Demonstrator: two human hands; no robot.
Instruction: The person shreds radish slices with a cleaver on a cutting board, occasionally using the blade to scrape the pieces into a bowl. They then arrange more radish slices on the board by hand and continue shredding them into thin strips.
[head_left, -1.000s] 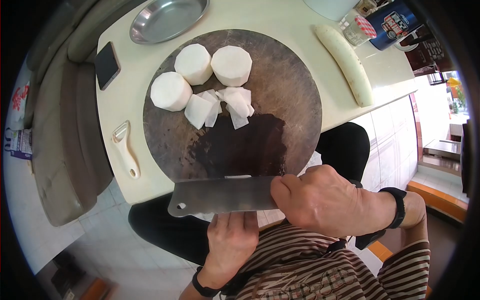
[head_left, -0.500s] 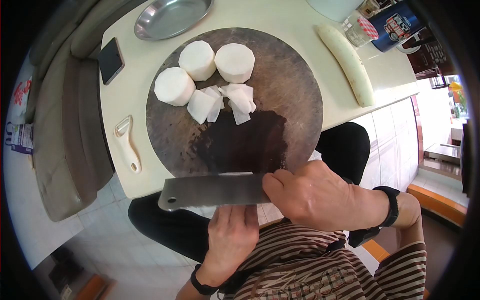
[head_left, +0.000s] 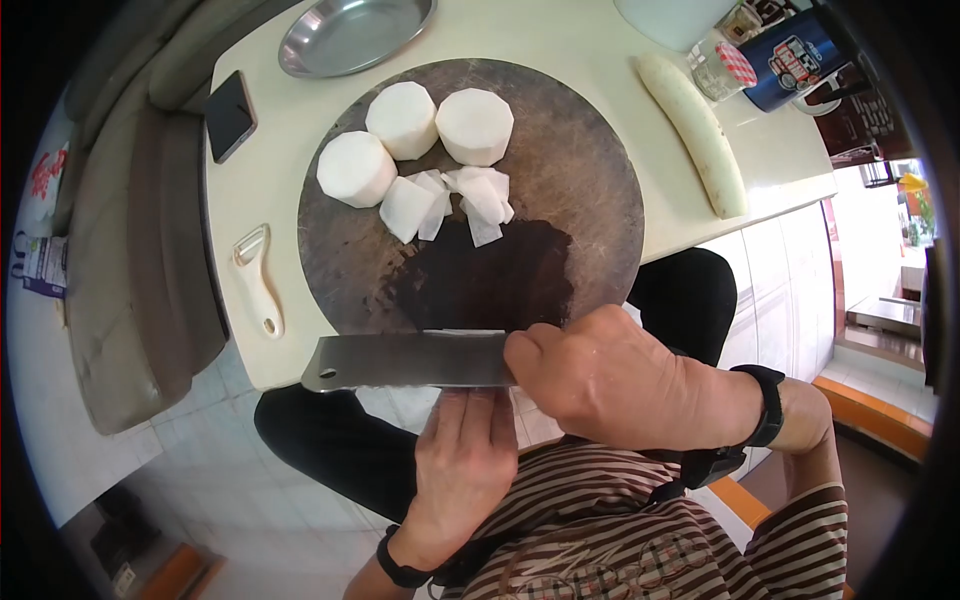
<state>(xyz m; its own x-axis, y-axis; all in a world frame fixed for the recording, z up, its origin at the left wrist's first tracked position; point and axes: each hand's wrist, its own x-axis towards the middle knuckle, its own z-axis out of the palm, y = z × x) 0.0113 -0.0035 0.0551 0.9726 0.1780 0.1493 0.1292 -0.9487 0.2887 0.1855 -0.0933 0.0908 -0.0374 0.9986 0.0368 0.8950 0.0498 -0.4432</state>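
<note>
At the board's (head_left: 572, 170) near edge, our right hand (head_left: 610, 382) grips a knife (head_left: 412, 361); we cannot tell what our left hand (head_left: 465, 468) holds.

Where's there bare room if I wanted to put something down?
The table lies bare between the metal dish and the long pale vegetable, beyond the round board. The board's right side is bare, beside the white chunks. It's crowded around the jar and blue can, and at the board's near edge, with the cleaver, right hand and left hand.
</note>
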